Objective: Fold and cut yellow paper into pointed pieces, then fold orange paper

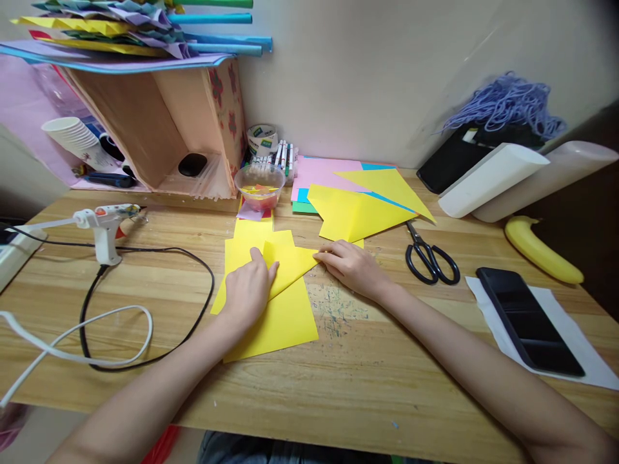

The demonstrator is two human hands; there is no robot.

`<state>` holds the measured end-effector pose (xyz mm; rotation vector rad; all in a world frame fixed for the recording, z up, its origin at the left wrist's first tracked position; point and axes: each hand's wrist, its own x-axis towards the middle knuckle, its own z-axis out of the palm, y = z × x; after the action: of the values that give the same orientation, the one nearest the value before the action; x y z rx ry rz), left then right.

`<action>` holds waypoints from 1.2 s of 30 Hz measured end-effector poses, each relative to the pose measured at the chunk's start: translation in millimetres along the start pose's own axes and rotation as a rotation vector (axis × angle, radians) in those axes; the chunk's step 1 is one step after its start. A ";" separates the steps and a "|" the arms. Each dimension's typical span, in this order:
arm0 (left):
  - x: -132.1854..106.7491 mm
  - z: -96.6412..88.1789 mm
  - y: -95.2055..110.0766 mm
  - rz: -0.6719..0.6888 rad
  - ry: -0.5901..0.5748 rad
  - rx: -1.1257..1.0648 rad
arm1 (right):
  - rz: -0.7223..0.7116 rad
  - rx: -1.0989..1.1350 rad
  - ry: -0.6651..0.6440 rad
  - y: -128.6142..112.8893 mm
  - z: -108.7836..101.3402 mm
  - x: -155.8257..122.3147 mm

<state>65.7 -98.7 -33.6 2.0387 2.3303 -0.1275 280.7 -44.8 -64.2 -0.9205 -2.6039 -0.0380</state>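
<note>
A folded sheet of yellow paper (289, 265), narrowing to a point at its right end, lies over flat yellow sheets on the wooden table. My left hand (247, 287) is closed on its left part, with the thumb at a raised fold; the palm side is hidden. At the pointed right end, the fingertips of my right hand (356, 267) pinch the corner. A larger yellow sheet (275, 332) spreads beneath my left hand. Just beyond my right hand lies another folded yellow piece (355, 209). Black-handled scissors (428, 256) rest to its right.
On the left are a glue gun (107, 229) and looping cables (145, 364). Behind stand an open box (227, 122) and a plastic bowl (261, 183) of paper scraps. A phone (529, 319), a banana (541, 248) and white rolls (493, 177) are at the right.
</note>
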 end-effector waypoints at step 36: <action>2.7 -1.2 0.2 0.004 -0.030 0.014 | 0.054 -0.071 -0.101 -71.2 -4.5 -6.1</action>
<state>65.6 -95.9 -32.6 2.0339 2.3141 -0.1734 243.1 -105.1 -55.2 -1.0423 -2.6836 -0.0714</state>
